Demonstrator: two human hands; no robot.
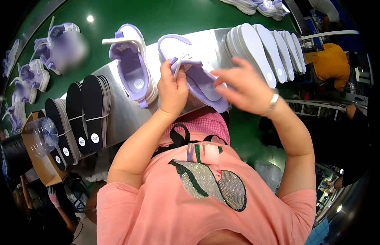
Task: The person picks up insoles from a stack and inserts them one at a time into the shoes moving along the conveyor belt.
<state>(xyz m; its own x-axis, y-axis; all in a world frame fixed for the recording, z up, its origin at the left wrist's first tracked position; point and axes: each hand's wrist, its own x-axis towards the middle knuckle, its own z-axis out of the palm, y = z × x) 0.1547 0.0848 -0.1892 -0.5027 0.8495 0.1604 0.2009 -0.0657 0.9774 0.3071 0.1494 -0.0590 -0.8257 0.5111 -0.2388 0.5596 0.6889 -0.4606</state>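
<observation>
We grip the lilac-and-white sneaker (198,71) with our left hand (172,90) at its tongue, while our right hand (244,86) spreads open over its heel. Just left of it a second sneaker (133,67) lies on the steel bench (124,114). Black insoles (82,116) are stacked far left, white insoles (265,47) fanned out right.

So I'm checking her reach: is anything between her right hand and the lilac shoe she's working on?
Nothing visible. The left hand grips the lilac shoe at its tongue, and the right hand is right at its opening.
</observation>
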